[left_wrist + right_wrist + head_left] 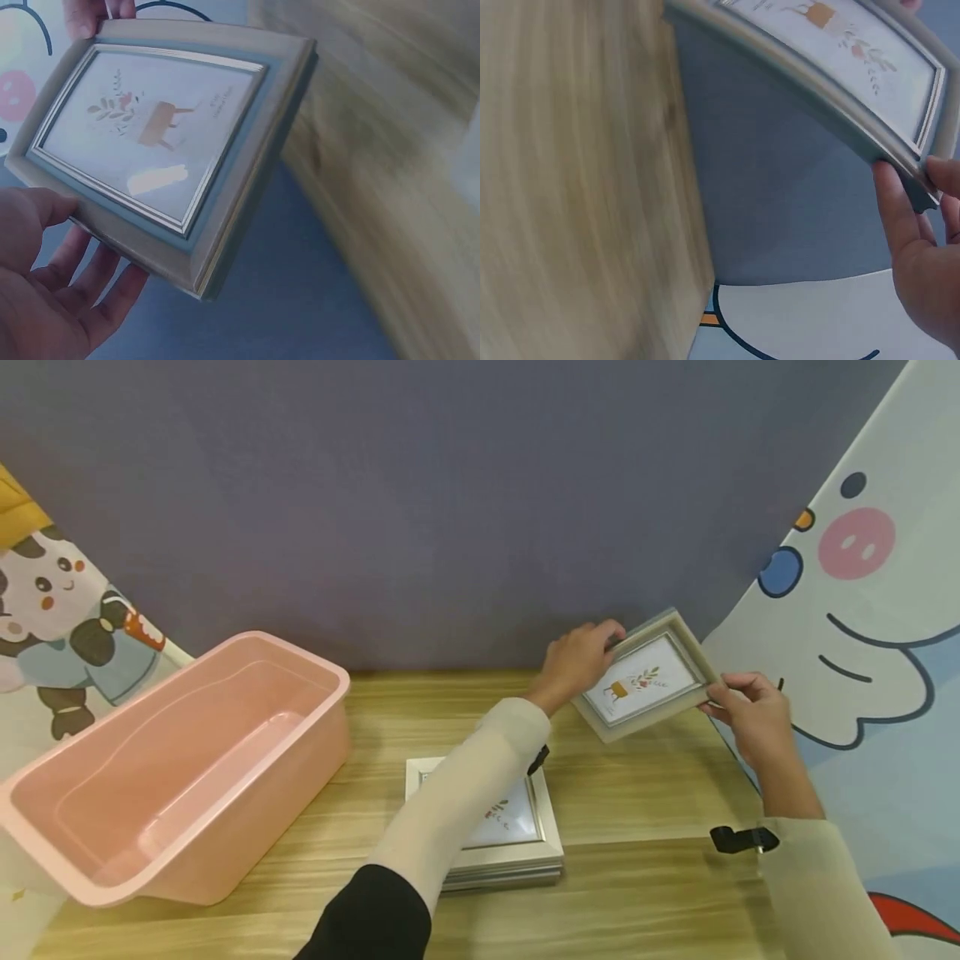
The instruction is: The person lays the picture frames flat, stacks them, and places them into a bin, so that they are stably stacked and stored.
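Note:
Both hands hold a picture frame [641,681] tilted above the table's back right. It has a pale border, a silver inner edge and a print of an orange pot with a leafy sprig. My left hand [576,662] grips its upper left edge, thumb on the front and fingers behind, as the left wrist view shows. At the opposite end, my right hand [753,718] pinches a corner between thumb and fingers. Beneath my left forearm lies a stack of similar frames [551,822], partly covered by the sleeve.
A pink plastic tub [300,777] stands on the left of the wood-grain table [637,893], with nothing seen inside. A grey-blue panel [450,510] rises behind. Cartoon-printed panels [900,677] flank the table on both sides.

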